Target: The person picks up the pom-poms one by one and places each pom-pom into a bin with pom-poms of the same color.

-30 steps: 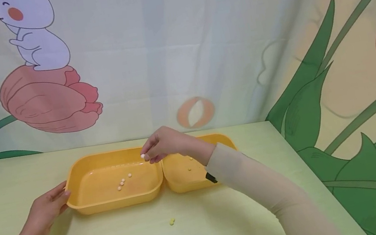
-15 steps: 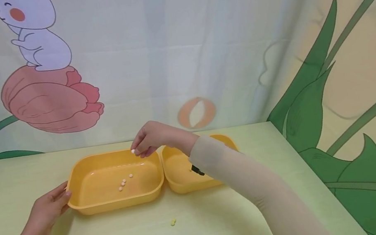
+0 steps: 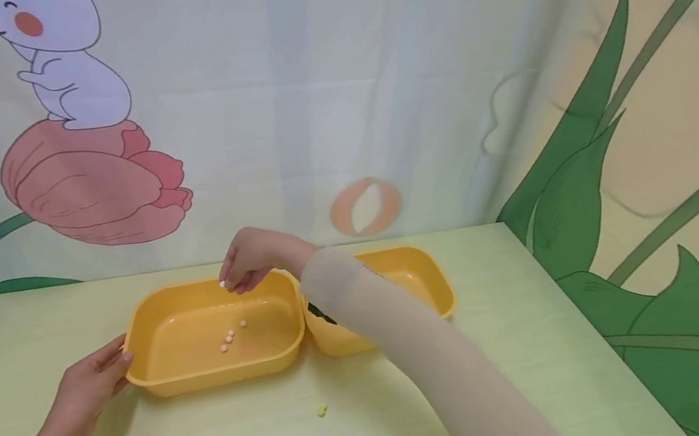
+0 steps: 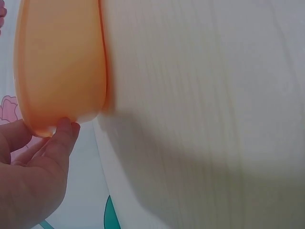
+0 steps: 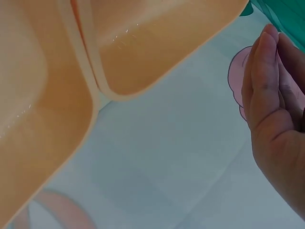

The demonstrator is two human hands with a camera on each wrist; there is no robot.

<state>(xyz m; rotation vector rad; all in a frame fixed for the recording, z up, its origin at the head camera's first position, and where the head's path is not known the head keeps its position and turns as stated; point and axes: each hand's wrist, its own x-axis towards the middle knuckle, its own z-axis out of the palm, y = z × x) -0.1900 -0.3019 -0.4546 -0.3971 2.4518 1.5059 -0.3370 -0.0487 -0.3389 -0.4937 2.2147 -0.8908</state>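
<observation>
My right hand (image 3: 248, 259) pinches a small round white pellet (image 3: 223, 284) between thumb and fingertips, above the far side of the left yellow tray (image 3: 219, 377). Several more pale pellets (image 3: 229, 339) lie on that tray's floor. At the tray's left end, my left hand (image 3: 89, 382) holds the rim; in the left wrist view its thumb and fingers (image 4: 61, 138) pinch the tray's corner. The right wrist view has the right hand (image 5: 274, 90) with fingertips together, and the pellet is hidden there.
A second yellow tray (image 3: 449, 294) adjoins the left one, partly covered by the right sleeve (image 3: 405, 333). Small yellow-green pieces (image 3: 322, 410) lie on the table in front of the trays. A printed curtain (image 3: 274, 106) hangs behind the table.
My right hand has moved left and slightly up with the white pellet, from near the joint of the trays to over the left tray. The left hand has stayed at the rim.
</observation>
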